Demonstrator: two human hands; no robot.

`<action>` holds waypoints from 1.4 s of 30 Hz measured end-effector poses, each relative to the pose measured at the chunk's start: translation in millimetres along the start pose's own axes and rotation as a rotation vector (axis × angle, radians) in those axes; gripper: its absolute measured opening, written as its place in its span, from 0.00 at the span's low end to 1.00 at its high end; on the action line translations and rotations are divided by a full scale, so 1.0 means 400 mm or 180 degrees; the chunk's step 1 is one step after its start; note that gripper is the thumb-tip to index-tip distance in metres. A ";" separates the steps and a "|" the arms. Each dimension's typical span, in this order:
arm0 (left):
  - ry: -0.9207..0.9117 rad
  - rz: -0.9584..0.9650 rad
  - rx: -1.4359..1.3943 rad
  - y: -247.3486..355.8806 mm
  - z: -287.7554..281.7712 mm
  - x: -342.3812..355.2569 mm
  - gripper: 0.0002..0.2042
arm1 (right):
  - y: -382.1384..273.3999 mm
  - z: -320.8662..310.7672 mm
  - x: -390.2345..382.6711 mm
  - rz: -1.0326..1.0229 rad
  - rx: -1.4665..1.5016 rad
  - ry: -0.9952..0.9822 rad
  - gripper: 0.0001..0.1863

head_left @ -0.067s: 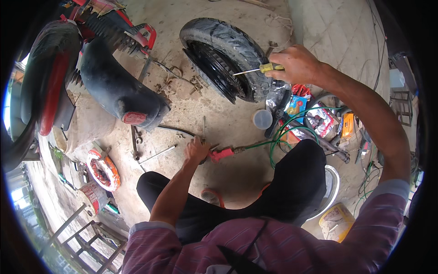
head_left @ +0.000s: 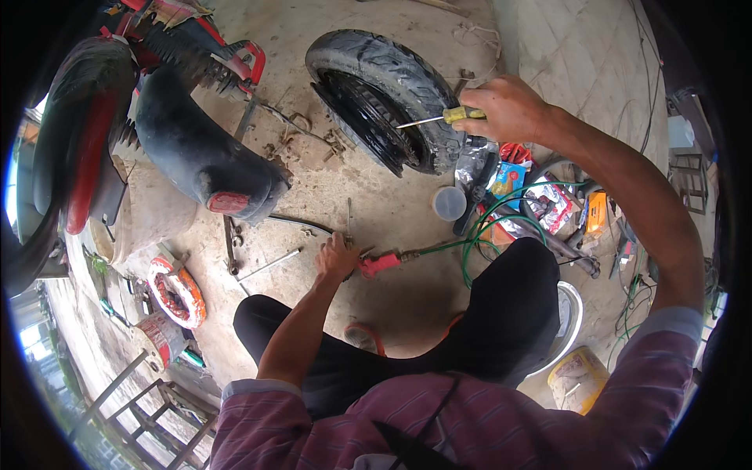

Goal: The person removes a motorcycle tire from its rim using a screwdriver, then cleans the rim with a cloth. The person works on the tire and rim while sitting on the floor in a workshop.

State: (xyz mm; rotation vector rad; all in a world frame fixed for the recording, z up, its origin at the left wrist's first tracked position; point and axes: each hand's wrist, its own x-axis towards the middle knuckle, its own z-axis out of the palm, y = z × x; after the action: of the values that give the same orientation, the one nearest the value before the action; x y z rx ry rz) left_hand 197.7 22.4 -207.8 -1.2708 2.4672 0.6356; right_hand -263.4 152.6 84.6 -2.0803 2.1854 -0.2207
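1. Right hand (head_left: 505, 110): closed around the ridged yellow handle of a screwdriver (head_left: 462, 114); the straight metal shaft points into the wheel.
2. Left hand (head_left: 337, 258): low over the floor, fingers bent; I cannot tell whether they grip anything. A red-bodied tool (head_left: 381, 264) lies just beside it, joined to a thin green hose (head_left: 439, 249).
3. Wheel: ahead of the person, tilted on the floor; grey-smudged rubber tyre (head_left: 392, 66) with grooved tread, glossy black rim.
4. Near side of the tyre: round translucent cup (head_left: 449, 204).
5. Obstructions, right: hose loops across crumpled packets (head_left: 550, 207) and an orange box (head_left: 596, 213).
6. Obstructions, left: smooth, curved black mudguard (head_left: 196, 149); metal wrench (head_left: 231, 247) and slender rod (head_left: 270, 265) near the left hand.
7. Floor (head_left: 313, 200): rough, stained concrete.
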 end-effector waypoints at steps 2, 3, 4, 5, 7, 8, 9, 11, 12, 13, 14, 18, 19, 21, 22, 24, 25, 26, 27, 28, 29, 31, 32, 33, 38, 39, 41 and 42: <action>-0.0187 -0.0004 -0.0046 0.033 -0.013 0.003 0.21 | 0.002 -0.006 -0.006 0.0060 0.0012 -0.0077 0.23; -0.0220 -0.0031 -0.0058 0.031 -0.002 0.011 0.21 | 0.003 -0.004 -0.009 0.0090 0.0016 -0.0103 0.23; -0.0233 -0.0062 -0.0071 0.037 -0.005 0.017 0.21 | 0.005 -0.006 -0.007 0.0109 0.0012 -0.0114 0.23; -0.0080 0.0107 -0.0308 0.043 -0.007 0.017 0.20 | 0.006 -0.006 -0.004 0.0093 0.0032 -0.0090 0.23; 0.0212 0.0455 -0.0782 0.061 -0.012 0.005 0.17 | 0.010 -0.004 -0.003 0.0073 0.0072 -0.0052 0.23; -0.0213 0.0316 -0.1632 0.107 -0.044 -0.023 0.15 | 0.014 0.002 -0.008 0.0082 0.0035 -0.0053 0.24; -0.0648 0.0157 -0.2474 0.192 -0.113 -0.077 0.14 | 0.020 0.009 -0.014 0.0087 0.0000 -0.0055 0.24; -0.1064 0.0076 -0.3694 0.320 -0.212 -0.154 0.11 | 0.020 0.008 -0.012 0.0079 -0.0018 -0.0052 0.24; -0.1048 0.0172 -0.4073 0.369 -0.245 -0.176 0.11 | 0.018 0.002 -0.008 0.0077 0.0003 -0.0053 0.24; -0.1044 0.0272 -0.4465 0.408 -0.257 -0.189 0.11 | 0.014 0.000 -0.007 0.0083 0.0015 -0.0073 0.24; -0.1003 0.0251 -0.4624 0.440 -0.261 -0.192 0.11 | 0.011 -0.002 -0.004 0.0095 0.0014 -0.0077 0.24; -0.0858 0.0372 -0.5042 0.529 -0.233 -0.204 0.12 | 0.008 -0.014 0.001 0.0152 0.0005 -0.0132 0.24; -0.0848 0.0402 -0.5122 0.546 -0.233 -0.213 0.12 | 0.009 -0.013 0.001 0.0174 0.0013 -0.0155 0.24; -0.0748 0.0530 -0.5261 0.573 -0.240 -0.220 0.12 | 0.009 -0.015 -0.001 0.0180 0.0042 -0.0134 0.24; -0.0814 0.0279 -0.5422 0.580 -0.242 -0.214 0.11 | 0.006 -0.016 -0.001 0.0178 0.0066 -0.0118 0.24; -0.0952 -0.0231 -0.5726 0.598 -0.247 -0.191 0.10 | 0.000 -0.017 -0.005 0.0220 0.0040 -0.0147 0.24; -0.1061 -0.0374 -0.5883 0.615 -0.253 -0.188 0.11 | -0.003 -0.020 -0.005 0.0242 0.0018 -0.0159 0.24; -0.1175 -0.0520 -0.6035 0.639 -0.259 -0.188 0.12 | -0.005 -0.020 -0.008 0.0239 0.0023 -0.0146 0.24; -0.1295 -0.0668 -0.6184 0.663 -0.258 -0.186 0.13 | -0.007 -0.020 -0.012 0.0240 0.0029 -0.0134 0.24; -0.1444 -0.0681 -0.6224 0.683 -0.246 -0.175 0.14 | -0.012 -0.017 -0.014 0.0233 0.0037 -0.0128 0.24; -0.1595 -0.0688 -0.6264 0.707 -0.229 -0.158 0.15 | -0.019 -0.017 -0.017 0.0227 0.0094 -0.0113 0.24; -0.1571 -0.0459 -0.6305 0.755 -0.185 -0.128 0.17 | -0.030 -0.011 -0.016 0.0203 0.0215 -0.0077 0.24; -0.1363 -0.0430 -0.6151 0.785 -0.149 -0.103 0.18 | -0.031 -0.004 -0.007 0.0186 0.0213 -0.0072 0.24; -0.1190 -0.0401 -0.6007 0.823 -0.104 -0.074 0.18 | -0.032 0.001 -0.004 0.0188 0.0195 -0.0085 0.24; -0.0412 -0.0049 -0.5489 0.899 -0.024 0.029 0.21 | -0.040 0.043 -0.008 0.0657 0.0607 0.0259 0.25; -0.0552 0.0044 -0.5483 0.904 -0.042 0.042 0.21 | -0.012 0.025 0.007 0.0576 0.0466 0.0330 0.25; -0.0956 -0.0100 -0.5327 0.891 -0.115 0.019 0.21 | 0.005 0.003 0.011 0.0722 0.0548 0.0209 0.24; -0.1210 -0.0209 -0.5347 0.861 -0.129 0.013 0.20 | -0.001 0.012 0.005 0.0775 0.0510 0.0187 0.24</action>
State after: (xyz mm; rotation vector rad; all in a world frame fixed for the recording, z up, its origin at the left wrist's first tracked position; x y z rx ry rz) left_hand -91.0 169.2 -79.9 -1.2723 1.1848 2.8098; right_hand -262.2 150.3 80.2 -1.7284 2.3422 -0.4214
